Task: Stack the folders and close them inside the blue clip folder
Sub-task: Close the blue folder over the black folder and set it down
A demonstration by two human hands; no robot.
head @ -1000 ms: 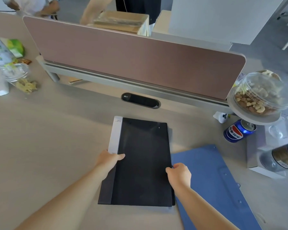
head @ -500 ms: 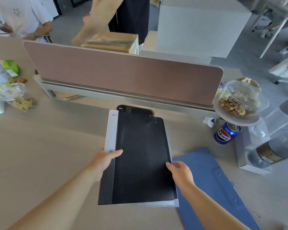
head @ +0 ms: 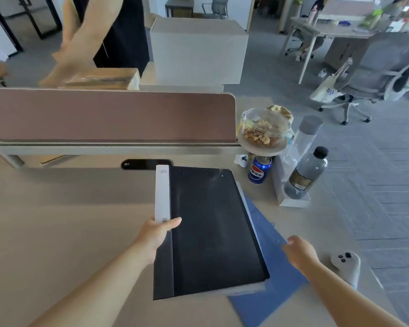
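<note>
A black folder (head: 210, 232) with a white spine strip lies on top of a stack, a lighter folder's edge showing under its near side. My left hand (head: 159, 231) grips the stack's left edge at the white strip, thumb on top. The stack overlaps the left part of the blue clip folder (head: 273, 277), which lies flat on the desk to the right. My right hand (head: 300, 252) hovers over the blue folder's right edge, fingers slightly curled, holding nothing that I can see.
A brown divider panel (head: 109, 115) runs across the desk's far side. At the right stand a blue soda can (head: 259, 170), a glass jar of nuts (head: 265, 128), a dark bottle (head: 306, 173) on a white box. A white plush toy (head: 345, 264) sits at the desk's right edge.
The stack has shifted right, onto the blue clip folder. My right hand has let go of the stack's right edge and moved out over the blue folder. The camera has tilted up.
</note>
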